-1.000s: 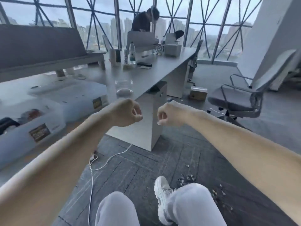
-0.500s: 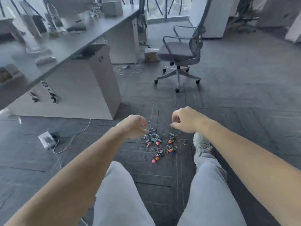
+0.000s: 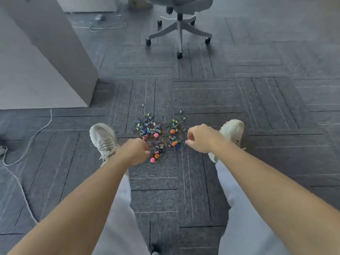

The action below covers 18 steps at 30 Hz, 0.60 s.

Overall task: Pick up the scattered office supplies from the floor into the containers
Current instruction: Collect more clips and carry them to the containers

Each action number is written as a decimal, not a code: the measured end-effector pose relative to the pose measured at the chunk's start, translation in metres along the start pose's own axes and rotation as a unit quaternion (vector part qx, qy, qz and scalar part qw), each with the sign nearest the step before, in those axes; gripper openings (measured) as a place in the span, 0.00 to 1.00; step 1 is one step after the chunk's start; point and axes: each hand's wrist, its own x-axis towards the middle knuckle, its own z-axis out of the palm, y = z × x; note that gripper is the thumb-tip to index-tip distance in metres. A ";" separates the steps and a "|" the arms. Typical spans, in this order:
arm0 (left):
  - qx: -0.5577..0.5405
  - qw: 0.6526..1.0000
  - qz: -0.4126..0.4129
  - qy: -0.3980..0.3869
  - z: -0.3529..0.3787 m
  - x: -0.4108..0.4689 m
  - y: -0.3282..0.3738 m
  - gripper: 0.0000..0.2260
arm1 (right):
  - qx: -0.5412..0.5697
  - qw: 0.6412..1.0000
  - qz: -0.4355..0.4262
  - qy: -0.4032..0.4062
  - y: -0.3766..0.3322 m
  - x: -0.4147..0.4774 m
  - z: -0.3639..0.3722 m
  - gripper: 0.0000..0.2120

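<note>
floor (image 3: 257,89): dark grey carpet tiles
cabinet (image 3: 46,61): pale, stands on floor at far left
chair (image 3: 180,24): wheeled base at top, beyond pile
cable (image 3: 27,144): white, snakes along left edge
left shoe (image 3: 103,137), right shoe (image 3: 231,129): white, either side of pile
left hand (image 3: 135,151): fingers curled in fist, nothing seen in it, over pile's near-left edge
right hand (image 3: 199,138): also a fist, nothing seen held, at pile's right edge
pile (image 3: 160,129): coloured clips and ball pins, on floor between shoes
pink pin (image 3: 152,159): nearest stray, just beside left hand

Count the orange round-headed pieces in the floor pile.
3 orange heads: one at the pile's far side, one nearer beside the right hand, one at the near edge by the left hand. That hand may hide more.
</note>
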 end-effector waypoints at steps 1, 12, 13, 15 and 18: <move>-0.006 1.000 -0.003 -0.004 0.006 0.020 -0.002 0.11 | 0.005 1.000 0.007 -0.009 0.003 0.020 0.009 0.10; -0.071 0.992 -0.088 -0.048 0.122 0.214 -0.049 0.12 | 0.018 0.993 0.060 -0.102 0.053 0.222 0.141 0.10; -0.072 0.992 -0.091 -0.059 0.136 0.225 -0.052 0.12 | 0.008 0.992 0.063 -0.112 0.058 0.233 0.154 0.09; -0.067 0.991 -0.087 -0.074 0.165 0.247 -0.050 0.11 | -0.007 0.991 0.070 -0.111 0.066 0.253 0.182 0.10; -0.046 0.997 -0.044 -0.045 0.199 0.282 -0.047 0.14 | -0.010 0.995 0.065 -0.070 0.065 0.281 0.224 0.12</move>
